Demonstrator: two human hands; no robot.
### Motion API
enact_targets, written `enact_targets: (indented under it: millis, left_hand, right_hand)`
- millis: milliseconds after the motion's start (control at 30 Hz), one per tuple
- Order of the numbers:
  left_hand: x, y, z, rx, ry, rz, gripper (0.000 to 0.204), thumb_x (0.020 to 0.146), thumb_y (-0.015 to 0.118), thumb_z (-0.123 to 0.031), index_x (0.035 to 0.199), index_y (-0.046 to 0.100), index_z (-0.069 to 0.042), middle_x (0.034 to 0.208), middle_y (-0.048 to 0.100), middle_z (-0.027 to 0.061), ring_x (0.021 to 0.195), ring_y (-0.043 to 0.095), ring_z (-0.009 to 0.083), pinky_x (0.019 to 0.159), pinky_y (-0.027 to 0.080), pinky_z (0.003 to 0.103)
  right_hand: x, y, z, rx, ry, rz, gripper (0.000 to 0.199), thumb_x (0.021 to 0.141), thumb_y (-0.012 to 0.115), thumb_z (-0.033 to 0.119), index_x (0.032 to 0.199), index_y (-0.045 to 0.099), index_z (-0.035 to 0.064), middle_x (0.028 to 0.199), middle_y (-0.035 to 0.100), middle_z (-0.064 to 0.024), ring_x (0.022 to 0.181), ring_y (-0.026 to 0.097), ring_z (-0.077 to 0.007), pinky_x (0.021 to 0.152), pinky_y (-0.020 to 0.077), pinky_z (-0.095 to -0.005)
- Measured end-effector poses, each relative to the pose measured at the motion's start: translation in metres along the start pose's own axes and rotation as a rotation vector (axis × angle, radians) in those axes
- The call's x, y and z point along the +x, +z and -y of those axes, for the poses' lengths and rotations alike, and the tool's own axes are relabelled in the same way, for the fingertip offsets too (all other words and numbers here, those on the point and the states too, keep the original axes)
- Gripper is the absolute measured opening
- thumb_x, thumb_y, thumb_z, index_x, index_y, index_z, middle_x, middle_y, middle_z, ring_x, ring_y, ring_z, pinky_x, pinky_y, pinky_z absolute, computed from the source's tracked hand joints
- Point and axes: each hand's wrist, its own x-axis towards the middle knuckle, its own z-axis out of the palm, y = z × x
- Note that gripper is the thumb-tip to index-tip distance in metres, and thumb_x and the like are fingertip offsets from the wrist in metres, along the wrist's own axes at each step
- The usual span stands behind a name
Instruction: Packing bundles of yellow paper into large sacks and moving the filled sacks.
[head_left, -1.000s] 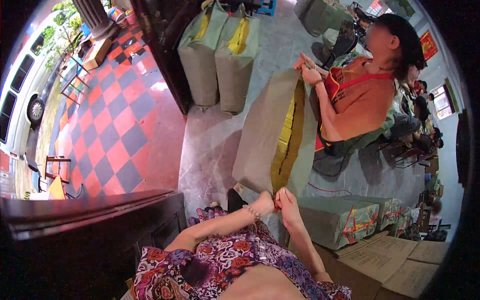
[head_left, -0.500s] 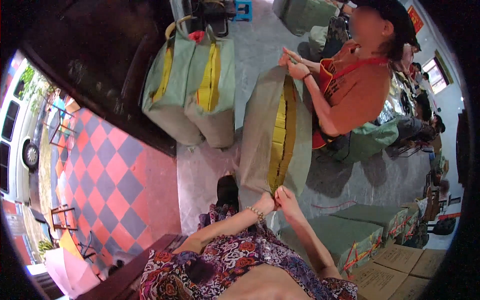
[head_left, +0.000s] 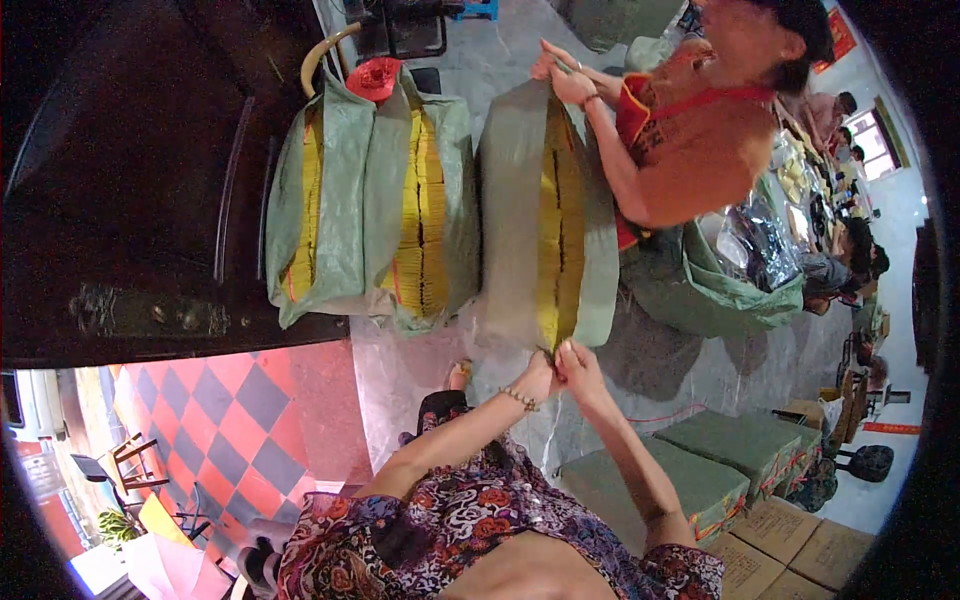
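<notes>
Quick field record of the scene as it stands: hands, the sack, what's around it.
left hand: pinching near end of sack's open seam
right hand: pinching the same end, beside the left
green sack: lying on floor, yellow stacks showing through the gap
co-worker's hands: at the far end
nearby: two filled sacks to the left

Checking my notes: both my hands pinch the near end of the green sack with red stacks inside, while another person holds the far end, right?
Not quite. The head view shows yellow stacks, not red, in the sack. Left hand, right hand and the other person's hands are as you said.
</notes>
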Motion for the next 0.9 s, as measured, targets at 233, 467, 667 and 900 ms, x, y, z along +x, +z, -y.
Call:
enact_targets:
  millis: [233, 467, 667, 900]
  left_hand:
    - [0.023, 0.044, -0.059, 0.141, 0.257, -0.111, 0.023, 0.09, 0.039, -0.026, 0.084, 0.055, -0.011, 0.078, 0.058, 0.0026, 0.066, 0.055, 0.0167, 0.06, 0.05, 0.033]
    - [0.105, -0.023, -0.088, 0.224, 0.337, -0.222, 0.017, 0.09, 0.048, -0.024, 0.09, 0.056, -0.01, 0.08, 0.056, 0.0034, 0.073, 0.053, 0.0145, 0.061, 0.047, 0.027]
    - [0.135, -0.03, -0.117, 0.41, 0.278, -0.18, 0.02, 0.09, 0.047, -0.024, 0.088, 0.057, -0.008, 0.08, 0.057, 0.0045, 0.071, 0.054, 0.0167, 0.061, 0.046, 0.03]
    - [0.121, 0.011, -0.109, 0.631, 0.325, -0.166, 0.015, 0.087, 0.046, -0.015, 0.078, 0.054, -0.006, 0.074, 0.054, 0.0025, 0.068, 0.053, 0.0155, 0.066, 0.046, 0.03]
  right_hand:
    - [0.074, 0.025, 0.029, -0.129, -0.107, -0.05, 0.027, 0.094, 0.039, 0.024, 0.072, 0.044, 0.0086, 0.061, 0.039, 0.0047, 0.058, 0.034, -0.0054, 0.051, 0.0311, -0.0233]
    - [0.158, 0.036, -0.051, -0.126, -0.143, -0.206, 0.031, 0.093, 0.04, 0.027, 0.075, 0.047, 0.0024, 0.06, 0.047, -0.0031, 0.057, 0.045, -0.0112, 0.053, 0.0384, -0.029]
    - [0.189, 0.025, -0.043, 0.109, -0.111, -0.267, 0.03, 0.092, 0.039, 0.027, 0.077, 0.05, 0.003, 0.062, 0.053, -0.0055, 0.058, 0.05, -0.013, 0.055, 0.0414, -0.0306]
    - [0.171, 0.02, -0.039, 0.03, -0.096, -0.36, 0.022, 0.088, 0.043, 0.022, 0.08, 0.054, 0.0032, 0.071, 0.058, -0.016, 0.07, 0.056, -0.0356, 0.066, 0.044, -0.0403]
